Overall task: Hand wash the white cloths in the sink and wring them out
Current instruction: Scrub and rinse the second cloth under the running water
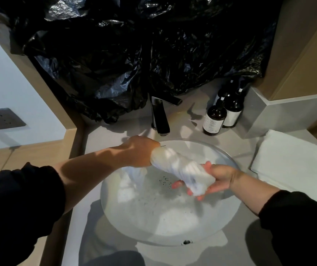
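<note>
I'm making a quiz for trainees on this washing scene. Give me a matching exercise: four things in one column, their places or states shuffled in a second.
1. white cloth
2. faucet
3. dark bottles
4. folded towel

A. lying on the counter, far right
B. twisted over the sink, gripped by left hand and right hand
C. behind the sink, centre
D. standing right of the faucet

Pairs: 1-B, 2-C, 3-D, 4-A
</note>
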`<state>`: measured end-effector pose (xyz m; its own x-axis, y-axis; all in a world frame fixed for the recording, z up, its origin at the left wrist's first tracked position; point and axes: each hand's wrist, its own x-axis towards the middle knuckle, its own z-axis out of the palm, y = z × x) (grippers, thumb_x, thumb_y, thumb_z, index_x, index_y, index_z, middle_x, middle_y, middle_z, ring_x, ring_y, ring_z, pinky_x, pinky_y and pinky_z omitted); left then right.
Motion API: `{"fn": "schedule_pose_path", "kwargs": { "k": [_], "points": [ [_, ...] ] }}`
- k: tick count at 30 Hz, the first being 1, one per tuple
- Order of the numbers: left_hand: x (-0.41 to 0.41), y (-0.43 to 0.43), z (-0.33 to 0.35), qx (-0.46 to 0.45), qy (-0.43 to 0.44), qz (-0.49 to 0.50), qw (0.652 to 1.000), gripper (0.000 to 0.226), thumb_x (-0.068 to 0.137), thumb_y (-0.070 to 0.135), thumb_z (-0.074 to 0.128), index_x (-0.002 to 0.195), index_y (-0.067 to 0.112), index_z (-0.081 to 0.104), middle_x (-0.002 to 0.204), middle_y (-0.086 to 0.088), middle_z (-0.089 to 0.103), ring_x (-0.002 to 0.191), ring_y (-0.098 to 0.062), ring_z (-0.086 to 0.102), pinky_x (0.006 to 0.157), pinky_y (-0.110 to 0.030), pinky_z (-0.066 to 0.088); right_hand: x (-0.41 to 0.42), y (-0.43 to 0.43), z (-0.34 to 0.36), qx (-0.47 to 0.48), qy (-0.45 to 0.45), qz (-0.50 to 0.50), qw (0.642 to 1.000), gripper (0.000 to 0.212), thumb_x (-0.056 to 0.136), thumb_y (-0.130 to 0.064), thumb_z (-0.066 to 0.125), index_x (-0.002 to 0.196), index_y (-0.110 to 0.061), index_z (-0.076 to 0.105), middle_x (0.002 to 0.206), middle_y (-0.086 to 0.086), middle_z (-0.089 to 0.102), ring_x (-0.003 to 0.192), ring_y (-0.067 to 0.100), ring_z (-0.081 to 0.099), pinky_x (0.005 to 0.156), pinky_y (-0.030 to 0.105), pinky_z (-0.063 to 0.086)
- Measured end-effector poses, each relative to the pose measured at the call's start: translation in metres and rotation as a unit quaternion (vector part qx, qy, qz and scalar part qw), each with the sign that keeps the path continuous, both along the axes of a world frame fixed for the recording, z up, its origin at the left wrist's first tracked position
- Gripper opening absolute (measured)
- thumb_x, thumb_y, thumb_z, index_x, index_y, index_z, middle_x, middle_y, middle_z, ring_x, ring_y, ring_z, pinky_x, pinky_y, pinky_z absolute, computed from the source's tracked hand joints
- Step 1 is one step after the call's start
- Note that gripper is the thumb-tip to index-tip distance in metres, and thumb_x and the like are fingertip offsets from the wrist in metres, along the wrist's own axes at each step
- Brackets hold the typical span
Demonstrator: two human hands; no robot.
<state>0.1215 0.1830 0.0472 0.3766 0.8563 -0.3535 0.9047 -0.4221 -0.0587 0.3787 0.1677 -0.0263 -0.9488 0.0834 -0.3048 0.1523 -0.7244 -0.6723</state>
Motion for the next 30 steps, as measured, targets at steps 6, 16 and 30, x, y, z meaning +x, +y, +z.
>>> {"fn": "schedule_pose_path", "kwargs": {
  "k": [6,16,30],
  "points": [
    [0.023,-0.009,0.012,-0.058,0.106,-0.046,0.992,0.006,0.083,0.008,0.058,0.084,0.014,0.057,0.069,0.003,0.049,0.058,-0.012,0.048,0.048,-0.023,0.04,-0.023,-0.005,0.062,0.54,-0.356,0.098,0.756,0.058,0.065,-0.036,0.081,0.114,-0.023,0.052,0.09,-0.012,0.067,0.083,0.014,0.064,0.071,0.032,0.053],
    [0.019,-0.028,-0.011,-0.249,-0.378,0.189,0.871,0.019,0.052,0.002,0.072,0.068,0.007,0.065,0.064,0.001,0.059,0.059,-0.009,0.053,0.052,-0.015,0.041,-0.032,0.01,0.072,0.827,-0.431,0.084,0.352,0.038,0.085,-0.017,0.06,0.119,-0.015,0.042,0.11,0.007,0.054,0.097,0.03,0.061,0.06,0.036,0.038],
    [0.034,-0.034,-0.017,-0.406,-0.549,0.327,0.653,0.017,0.058,0.001,0.055,0.073,0.007,0.061,0.059,-0.005,0.057,0.05,-0.015,0.056,0.054,-0.022,0.049,-0.042,0.027,0.06,0.779,-0.477,-0.16,0.374,0.024,0.083,-0.003,0.051,0.104,-0.015,0.046,0.102,0.005,0.058,0.091,0.029,0.056,0.062,0.031,0.033]
  ]
}}
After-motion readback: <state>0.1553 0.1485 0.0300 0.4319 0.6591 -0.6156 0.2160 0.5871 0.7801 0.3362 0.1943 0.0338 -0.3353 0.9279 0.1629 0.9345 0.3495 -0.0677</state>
